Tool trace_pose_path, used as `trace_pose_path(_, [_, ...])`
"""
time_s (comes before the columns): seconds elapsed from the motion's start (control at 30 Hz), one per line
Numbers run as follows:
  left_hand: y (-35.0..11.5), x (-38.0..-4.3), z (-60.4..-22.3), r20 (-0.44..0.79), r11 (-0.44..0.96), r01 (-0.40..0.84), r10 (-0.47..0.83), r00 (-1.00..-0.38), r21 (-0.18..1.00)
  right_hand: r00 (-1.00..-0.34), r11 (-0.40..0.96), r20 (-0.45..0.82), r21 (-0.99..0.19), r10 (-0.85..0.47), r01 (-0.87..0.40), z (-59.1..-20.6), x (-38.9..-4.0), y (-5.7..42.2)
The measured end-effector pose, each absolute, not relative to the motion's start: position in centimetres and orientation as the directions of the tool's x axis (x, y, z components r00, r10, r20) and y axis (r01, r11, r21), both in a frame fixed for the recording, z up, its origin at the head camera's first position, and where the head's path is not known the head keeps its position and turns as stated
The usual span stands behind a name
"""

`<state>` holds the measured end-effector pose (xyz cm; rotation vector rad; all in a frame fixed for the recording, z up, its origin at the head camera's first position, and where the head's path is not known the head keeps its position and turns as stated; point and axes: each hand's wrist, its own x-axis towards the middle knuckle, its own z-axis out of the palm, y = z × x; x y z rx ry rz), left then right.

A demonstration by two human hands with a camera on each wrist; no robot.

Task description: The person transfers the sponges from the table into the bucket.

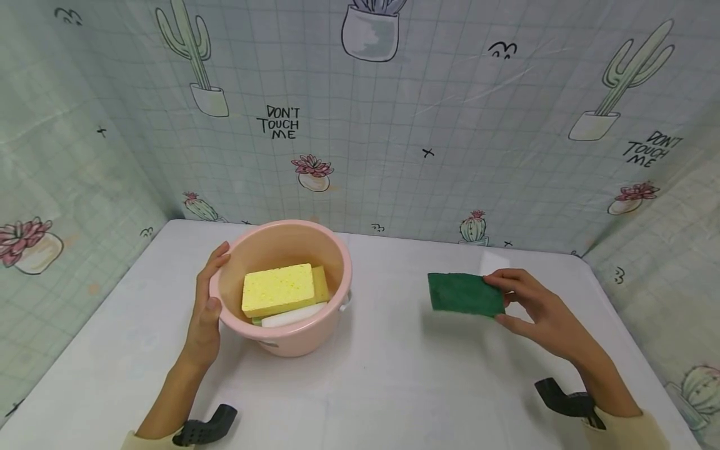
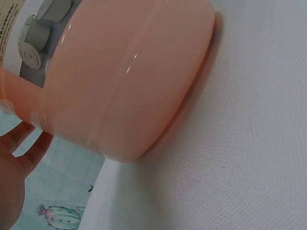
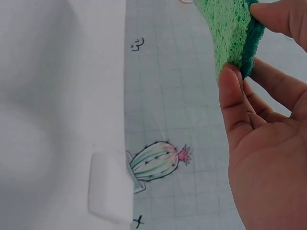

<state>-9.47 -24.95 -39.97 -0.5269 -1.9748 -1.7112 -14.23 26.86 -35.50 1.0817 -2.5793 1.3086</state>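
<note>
My left hand (image 1: 204, 325) holds the near left side of a pink bucket (image 1: 304, 337), fingers and thumb at its rim. In the left wrist view, fingers (image 2: 36, 151) touch the bucket's outer wall. Inside lie a yellow sponge (image 1: 278, 290), a second yellow one (image 1: 321, 284) behind it, a white block (image 1: 292, 315) and a sliver of green. To the right, my right hand (image 1: 534, 312) pinches a green scouring sponge (image 1: 464, 294) by its right end, above the table. The right wrist view shows its light green porous side (image 3: 225, 33) and dark green layer.
A white block (image 3: 111, 188) lies near the table's far edge, behind the right hand. The white table (image 1: 388, 381) is bordered by a hanging cloth (image 1: 388, 112) printed with cacti at the back and sides. A black strap mount sits on each wrist.
</note>
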Motion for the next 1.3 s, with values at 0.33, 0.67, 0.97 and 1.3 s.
trace_pose_path(0.33, [-24.8,-9.4,-39.8,0.571,0.133,0.564,-0.025,-0.82,0.815,-0.717,0.321,0.375,-0.705,-0.588,-0.632,-34.1,-15.1,24.7])
trace_pose_path(0.67, [-24.8,-9.4,-39.7,0.56,0.106,0.555,-0.026,-0.828,0.825,-0.679,0.234,0.402,-0.729,-0.614,-0.643,-33.0,-15.7,21.7])
trace_pose_path(0.97, [-24.8,-9.4,-39.5,0.578,0.128,0.572,-0.015,-0.816,0.81,-0.647,0.171,0.421,-0.74,-0.636,-0.65,-30.9,-15.9,18.0])
trace_pose_path(1.3, [-24.7,-9.3,-39.5,0.576,0.121,0.57,-0.017,-0.817,0.812,-0.622,0.164,0.44,-0.716,-0.647,-0.678,-30.0,-16.3,13.9])
